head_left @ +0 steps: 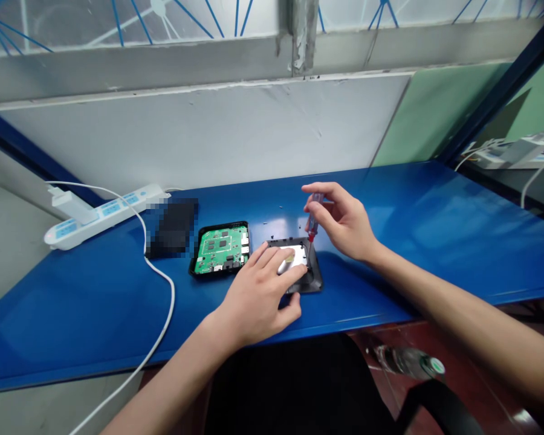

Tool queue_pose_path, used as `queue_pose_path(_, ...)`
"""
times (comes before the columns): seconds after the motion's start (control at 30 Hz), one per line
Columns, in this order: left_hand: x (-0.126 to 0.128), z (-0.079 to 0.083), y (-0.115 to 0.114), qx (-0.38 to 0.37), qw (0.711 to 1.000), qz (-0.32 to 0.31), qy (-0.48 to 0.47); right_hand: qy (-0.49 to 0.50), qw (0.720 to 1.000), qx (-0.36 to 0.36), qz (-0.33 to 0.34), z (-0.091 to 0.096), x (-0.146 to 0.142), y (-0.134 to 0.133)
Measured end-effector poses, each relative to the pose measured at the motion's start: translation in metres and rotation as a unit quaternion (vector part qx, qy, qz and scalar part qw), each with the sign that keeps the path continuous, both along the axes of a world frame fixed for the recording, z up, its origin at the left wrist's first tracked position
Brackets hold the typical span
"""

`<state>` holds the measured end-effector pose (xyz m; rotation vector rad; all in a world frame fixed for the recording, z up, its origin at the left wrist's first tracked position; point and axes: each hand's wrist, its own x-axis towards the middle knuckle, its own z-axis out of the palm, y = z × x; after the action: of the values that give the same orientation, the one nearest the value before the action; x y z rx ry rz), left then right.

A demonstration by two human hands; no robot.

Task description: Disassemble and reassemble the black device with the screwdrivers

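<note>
My right hand [344, 220] grips a screwdriver [315, 219] with a clear handle and a red collar. Its shaft points down at the right side of a black plastic cover [316, 279]. On that cover lies a silver metal plate [300, 257]. My left hand [265, 290] rests over the cover with its fingers spread, pressing on the plate and hiding the cover's left part. To the left sits a black case half [191, 270] holding a green circuit board [216, 246] with ports along its edges.
Several small dark screws [272, 237] are scattered behind the cover. A white power strip [109, 211] with a plugged-in adapter and a white cable [171, 296] occupies the left, near a dark blurred object [174, 228]. On the floor lies a plastic bottle [403, 360].
</note>
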<state>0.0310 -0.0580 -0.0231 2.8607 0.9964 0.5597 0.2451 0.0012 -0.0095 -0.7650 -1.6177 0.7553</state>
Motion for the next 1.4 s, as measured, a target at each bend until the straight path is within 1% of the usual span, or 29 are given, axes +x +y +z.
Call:
queue_pose_path(0.23, 0.0, 0.001, 0.0, -0.025, 1.0, 0.008, -0.002, -0.025, 0.998, 0.059, 0.023, 0.005, -0.003, -0.011)
queue_pose_path(0.4, 0.0, 0.001, 0.0, -0.024, 1.0, 0.01, -0.005, -0.035, 0.997, 0.055, 0.046, 0.011, -0.004, -0.019)
queue_pose_path(0.57, -0.001, 0.001, 0.001, -0.037, 0.999, 0.02, 0.003, -0.001, 0.996, 0.067, 0.059, 0.013, -0.006, -0.021)
queue_pose_path(0.77, -0.001, -0.001, 0.002, -0.037, 0.999, 0.031, 0.004, 0.0, 0.998, 0.055, 0.041, 0.014, -0.008, -0.025)
queue_pose_path(0.93, -0.001, -0.002, 0.002, -0.041, 0.998, 0.04, 0.01, -0.019, 0.996, 0.079, 0.033, 0.013, -0.007, -0.025)
queue_pose_path(1.17, -0.002, -0.003, 0.002, -0.043, 0.998, 0.049, 0.02, -0.048, 0.987, 0.154, -0.027, 0.012, -0.007, -0.022)
queue_pose_path(1.3, -0.001, -0.002, 0.002, -0.045, 0.997, 0.049, 0.023, -0.067, 0.983, 0.159, -0.057, 0.013, -0.007, -0.021)
queue_pose_path(1.4, -0.001, -0.002, 0.002, -0.048, 0.997, 0.052, 0.026, -0.07, 0.985, 0.152, -0.045, 0.014, -0.006, -0.022)
